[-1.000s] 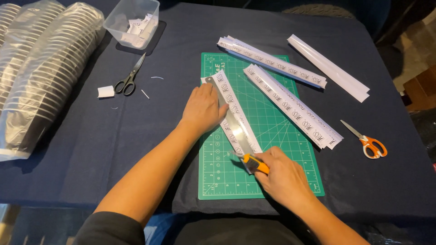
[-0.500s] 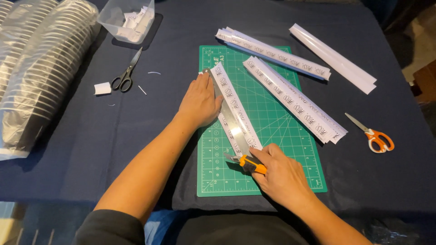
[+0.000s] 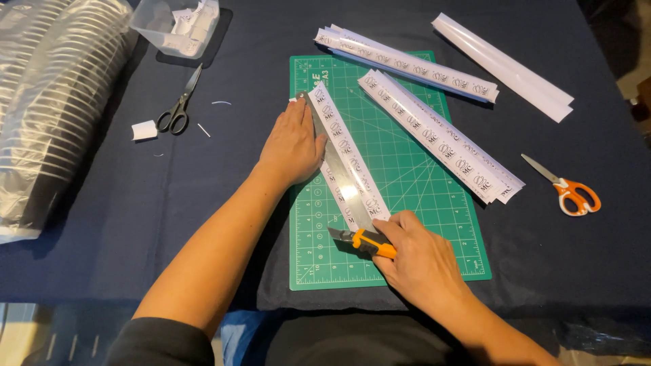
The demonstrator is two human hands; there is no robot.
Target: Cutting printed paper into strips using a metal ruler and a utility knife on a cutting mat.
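My left hand point(image 3: 293, 144) presses flat on a metal ruler point(image 3: 337, 166) that lies diagonally over a long white printed paper strip point(image 3: 342, 148) on the green cutting mat point(image 3: 420, 176). My right hand point(image 3: 424, 261) grips an orange utility knife point(image 3: 363, 241) at the near end of the ruler, its blade touching the strip's lower end. Two more stacks of printed strips lie on the mat: one point(image 3: 441, 135) to the right, one point(image 3: 405, 64) across the far edge.
Plain white strips point(image 3: 502, 66) lie far right. Orange-handled scissors point(image 3: 568, 191) rest right of the mat, black scissors point(image 3: 180, 108) and a paper scrap point(image 3: 144, 129) left. A clear tub of paper pieces point(image 3: 180, 27) and bagged stacked cups point(image 3: 47, 108) sit far left.
The knife and my right hand have slid slightly nearer along the ruler. My left hand stays pressed on the ruler.
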